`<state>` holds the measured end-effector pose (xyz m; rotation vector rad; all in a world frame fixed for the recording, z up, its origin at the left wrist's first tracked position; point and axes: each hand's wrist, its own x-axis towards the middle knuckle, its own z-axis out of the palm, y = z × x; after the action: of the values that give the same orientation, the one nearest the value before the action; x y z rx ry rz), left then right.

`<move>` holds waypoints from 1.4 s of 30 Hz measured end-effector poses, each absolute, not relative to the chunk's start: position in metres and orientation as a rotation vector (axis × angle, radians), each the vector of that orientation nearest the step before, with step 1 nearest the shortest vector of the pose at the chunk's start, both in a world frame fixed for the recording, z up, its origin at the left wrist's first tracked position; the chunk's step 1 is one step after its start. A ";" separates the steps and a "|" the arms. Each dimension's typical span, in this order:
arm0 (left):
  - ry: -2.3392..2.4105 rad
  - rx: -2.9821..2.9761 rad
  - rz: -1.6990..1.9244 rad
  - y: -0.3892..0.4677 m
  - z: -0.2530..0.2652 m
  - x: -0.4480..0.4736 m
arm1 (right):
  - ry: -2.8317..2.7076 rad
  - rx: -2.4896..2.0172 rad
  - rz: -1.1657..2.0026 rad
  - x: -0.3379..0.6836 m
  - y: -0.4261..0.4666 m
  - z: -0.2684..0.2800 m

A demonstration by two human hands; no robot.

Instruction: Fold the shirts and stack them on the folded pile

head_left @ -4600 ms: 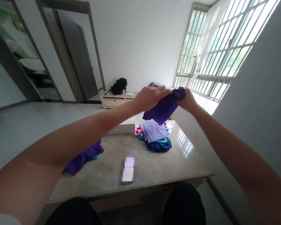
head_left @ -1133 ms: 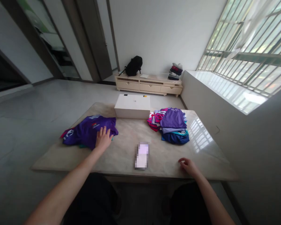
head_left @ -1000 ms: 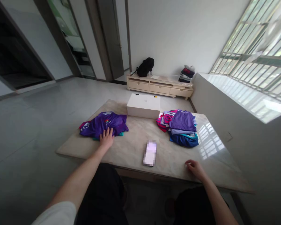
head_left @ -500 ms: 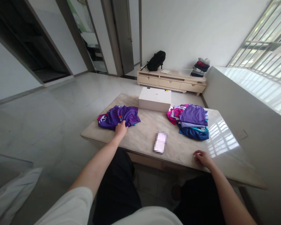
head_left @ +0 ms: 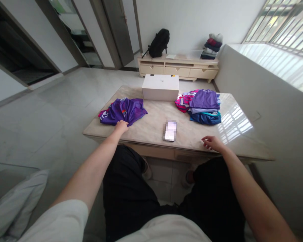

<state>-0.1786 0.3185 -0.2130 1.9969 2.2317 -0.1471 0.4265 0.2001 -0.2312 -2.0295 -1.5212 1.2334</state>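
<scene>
A crumpled purple jersey [head_left: 131, 109] with pink and white parts lies at the left of the marble-topped table [head_left: 151, 126]. My left hand [head_left: 121, 126] is closed on its near edge, and the cloth draws into folds toward the fingers. My right hand [head_left: 213, 143] is over the table's near edge on the right, holding nothing, its fingers loosely bent and apart. Beyond it lies a pile of folded clothes [head_left: 204, 101], purple on top and dark blue below, with a pink striped garment [head_left: 183, 102] at its left. Between my hands is a phone [head_left: 170, 131], its screen blurred out.
A white box [head_left: 160, 89] stands at the table's far edge. Behind is a low cabinet [head_left: 178, 70] bearing a black backpack [head_left: 159, 43] and a stack of clothes [head_left: 212, 47]. A grey pillow [head_left: 17, 205] is at the lower left.
The view has tilted down, so the table appears higher. My left hand has pulled the jersey's near edge slightly toward me, sharpening its folds. My right hand has lifted a little, fingers more spread.
</scene>
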 end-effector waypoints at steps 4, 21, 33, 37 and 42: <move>2.187 2.032 -0.185 0.311 -0.204 -0.175 | -1.556 -2.017 1.253 0.416 0.195 -0.216; 2.150 2.055 0.039 0.312 -0.174 -0.101 | -1.458 -1.744 1.252 0.333 0.223 -0.170; 2.489 1.693 0.690 0.376 -0.218 -0.131 | -1.207 -1.689 0.956 0.326 0.318 -0.209; 2.504 1.633 0.467 0.386 -0.219 -0.139 | -1.213 -1.646 0.991 0.337 0.329 -0.213; 2.432 1.754 0.561 0.390 -0.194 -0.108 | -1.179 -1.553 0.982 0.331 0.334 -0.218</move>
<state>-0.1077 0.3902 -0.1945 1.7537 2.4315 0.5607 0.3310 0.3336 -0.2184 -1.5529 -1.1785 0.9820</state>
